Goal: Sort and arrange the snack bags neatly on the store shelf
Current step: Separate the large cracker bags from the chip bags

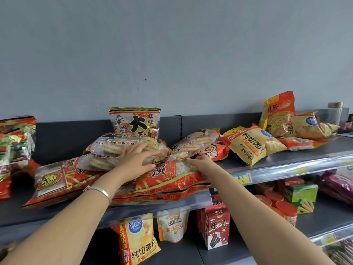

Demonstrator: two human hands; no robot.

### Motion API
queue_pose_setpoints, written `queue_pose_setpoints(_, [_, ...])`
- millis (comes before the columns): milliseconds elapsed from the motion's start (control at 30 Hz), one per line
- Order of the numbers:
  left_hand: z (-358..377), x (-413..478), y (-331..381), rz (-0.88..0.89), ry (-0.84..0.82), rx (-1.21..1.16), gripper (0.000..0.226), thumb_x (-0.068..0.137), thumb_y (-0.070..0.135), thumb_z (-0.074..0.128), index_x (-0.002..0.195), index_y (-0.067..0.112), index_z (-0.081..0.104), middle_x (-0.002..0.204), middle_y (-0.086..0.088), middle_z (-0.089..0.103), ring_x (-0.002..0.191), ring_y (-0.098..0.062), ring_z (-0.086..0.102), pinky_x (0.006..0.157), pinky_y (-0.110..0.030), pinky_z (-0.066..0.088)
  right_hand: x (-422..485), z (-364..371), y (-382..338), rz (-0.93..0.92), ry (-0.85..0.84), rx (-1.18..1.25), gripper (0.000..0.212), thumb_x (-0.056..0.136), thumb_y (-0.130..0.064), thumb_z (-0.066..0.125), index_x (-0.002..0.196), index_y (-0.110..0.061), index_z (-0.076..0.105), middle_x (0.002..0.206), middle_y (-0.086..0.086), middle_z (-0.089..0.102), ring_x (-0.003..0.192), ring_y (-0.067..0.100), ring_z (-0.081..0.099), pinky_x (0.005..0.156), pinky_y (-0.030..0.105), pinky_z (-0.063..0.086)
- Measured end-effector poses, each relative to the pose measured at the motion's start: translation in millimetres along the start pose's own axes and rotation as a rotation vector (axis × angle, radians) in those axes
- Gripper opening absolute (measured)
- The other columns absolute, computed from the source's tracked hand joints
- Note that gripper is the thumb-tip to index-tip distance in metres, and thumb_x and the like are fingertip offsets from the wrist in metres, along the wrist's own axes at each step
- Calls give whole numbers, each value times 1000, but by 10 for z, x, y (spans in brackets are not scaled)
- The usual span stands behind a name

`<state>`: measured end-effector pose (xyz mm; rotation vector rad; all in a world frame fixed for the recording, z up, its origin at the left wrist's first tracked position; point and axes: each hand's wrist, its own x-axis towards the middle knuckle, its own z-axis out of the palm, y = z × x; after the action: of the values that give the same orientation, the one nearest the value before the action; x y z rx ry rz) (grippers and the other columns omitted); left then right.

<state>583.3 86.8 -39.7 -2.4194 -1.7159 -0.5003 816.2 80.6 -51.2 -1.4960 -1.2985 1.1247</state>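
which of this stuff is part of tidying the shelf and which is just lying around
Part of the job: clear cracker bag under the left hand; tilted cracker bag at the right hand; red bags beneath; yellow chip bag; upright cracker bag; top shelf.
Just there: glass jar at the far right; red-lidded tubs, green box and dark red box on the lower shelf.

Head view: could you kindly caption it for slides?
Left hand rests on stacked clear cracker bags; right hand touches tilted clear bag.
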Motion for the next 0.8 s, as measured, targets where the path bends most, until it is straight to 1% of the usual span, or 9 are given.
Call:
queue_pose_setpoints(67, [-14, -38, -11, -3, 21, 7, 47, 92, 47, 49, 138, 47, 36, 158, 7, 9, 146, -22, 2, 114, -50, -6, -10, 10, -14, 80, -30, 46, 73, 88, -34, 67, 144, -7, 28, 129, 15, 53, 108, 30, 60, 85, 39, 53])
queue_pose_setpoints(133, [-31, -94, -27, -24, 53, -5, 46, 92, 47, 49, 138, 44, 39, 158, 7, 11, 145, -22, 5, 115, -50, -1, -32, 40, 4, 99, -92, 89, 83, 85, -33, 71, 148, -10, 22, 127, 18, 56, 96, 30, 67, 71, 38, 58])
queue_pose_setpoints(233, [-29, -205, -57, -51, 78, -16, 46, 93, 49, 47, 137, 41, 41, 157, 6, 14, 145, -22, 8, 115, -49, 6, -71, 89, 32, 94, -166, 205, 77, 91, -16, 65, 151, -16, 16, 109, 16, 58, 59, 21, 68, 43, 27, 53])
queue_pose_setpoints(300, [-28, -285, -47, -49, 39, -85, 52, 89, 61, 41, 137, 42, 41, 157, 6, 14, 145, -20, 7, 115, -51, 7, -94, 97, 17, 79, -170, 207, 69, 93, -5, 58, 150, -16, 21, 102, 14, 58, 56, 21, 65, 39, 26, 51])
queue_pose_setpoints(400, [-67, -410, 60, 49, 53, -212, 100, 59, 96, 12, 142, 43, 30, 157, 7, 13, 144, -17, 8, 113, -50, 9, -150, 110, -35, 87, -169, 183, 18, 93, 3, 51, 111, -1, 52, 81, 15, 62, 42, 19, 63, 39, 27, 52])
queue_pose_setpoints(467, [-77, -496, 196, 164, 37, -149, 109, 51, 99, 6, 144, 44, 22, 156, 8, 13, 143, -15, 10, 113, -48, 11, -162, 100, -22, 108, -150, 181, 7, 92, 3, 51, 87, 0, 55, 73, 15, 63, 43, 21, 63, 44, 30, 55])
queue_pose_setpoints(633, [-139, -689, 561, 288, -137, 35, 104, 58, 88, 38, 147, 44, 7, 156, 13, 13, 142, -10, 16, 113, -37, 18, -240, 79, -28, 121, -134, 193, 14, 90, -3, 58, 103, 0, 54, 93, 19, 64, 62, 26, 65, 48, 33, 54])
queue_pose_setpoints(700, [-123, -746, 647, 313, -61, 178, 98, 69, 76, 52, 148, 40, 7, 157, 11, 12, 142, -11, 16, 113, -35, 19, -291, 82, -41, 119, -126, 177, 21, 89, -3, 60, 109, -1, 53, 99, 19, 63, 64, 26, 65, 44, 30, 53])
queue_pose_setpoints(800, [-131, -798, 684, 307, 123, 141, 69, 85, 51, 59, 144, 35, 26, 147, 10, 38, 131, -15, 41, 99, -36, 41, -389, 89, -40, 108, -149, 215, 18, 90, -8, 61, 105, -2, 55, 89, 15, 61, 60, 22, 62, 41, 24, 50])
